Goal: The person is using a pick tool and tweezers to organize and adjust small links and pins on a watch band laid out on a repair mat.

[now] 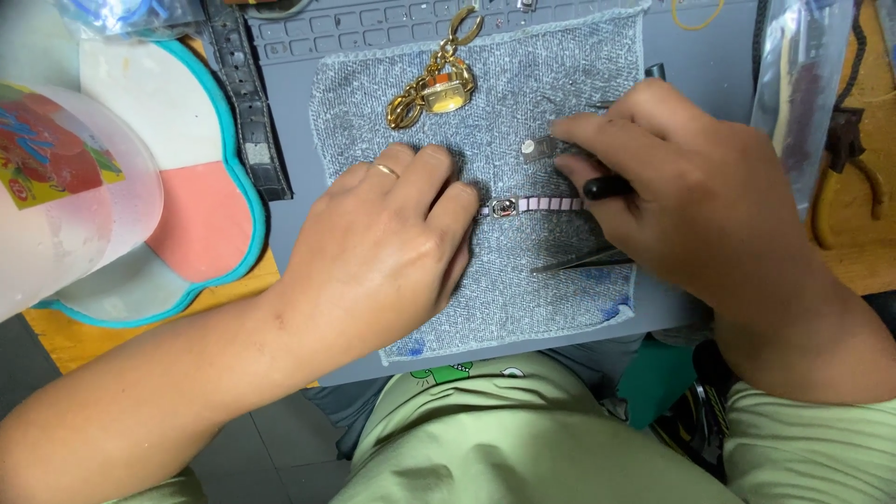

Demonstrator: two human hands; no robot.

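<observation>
Underneath lies a grey towel. Left hand, palm down with fingers curled, hides one end of a pale pink watch strap running left-right across it. Right hand covers its other end, closed around a black-handled tool; tip hidden.

Grey-blue flecked towel, gold watch (orange dial), pale pink strap, black leather band, teal-rimmed tray.
</observation>
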